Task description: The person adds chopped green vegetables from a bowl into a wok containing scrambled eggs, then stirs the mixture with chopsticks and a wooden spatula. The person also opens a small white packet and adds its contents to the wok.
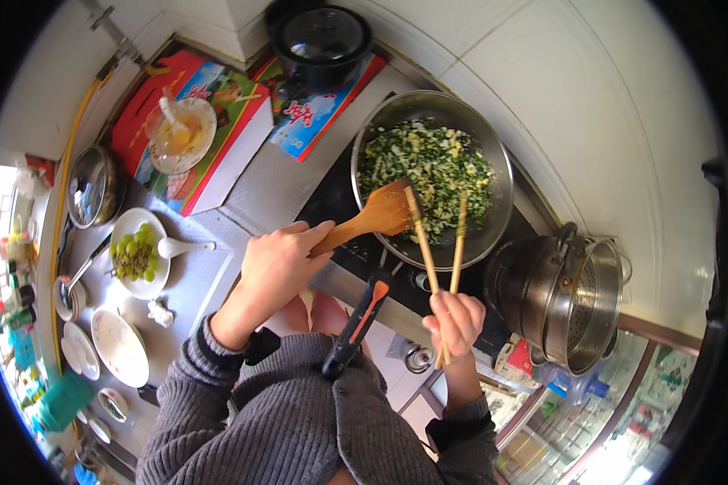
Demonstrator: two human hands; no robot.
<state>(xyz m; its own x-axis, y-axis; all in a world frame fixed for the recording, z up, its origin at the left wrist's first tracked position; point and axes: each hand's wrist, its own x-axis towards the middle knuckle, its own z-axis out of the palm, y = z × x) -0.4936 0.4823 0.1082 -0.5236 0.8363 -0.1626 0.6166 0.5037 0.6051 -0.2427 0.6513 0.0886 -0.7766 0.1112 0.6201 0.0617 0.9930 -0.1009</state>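
My left hand (pixel 279 276) is closed around the handle of a wooden spatula (pixel 376 212), whose blade reaches over the near rim of a frying pan (pixel 503 182). A pair of wooden chopsticks (pixel 426 248) is gripped in my right hand (pixel 458 324), with the sticks spread apart and their tips over the pan. Chopped green vegetable mixed with pale and yellow bits (pixel 428 160) lies in the pan. The pan's black handle (pixel 357 327) points towards my body. Beneath the pan is a black cooktop (pixel 352 260). Whether the chopstick tips touch the food is unclear.
Steel steamer pots (pixel 537 294) stand right of the pan, near the tiled wall. A black lidded pot (pixel 324 42) is at the back. To the left are a plate with a bowl and spoon (pixel 185 154), a plate of green grapes (pixel 134 251), a white spoon (pixel 185 247) and a lidded pan (pixel 91 188).
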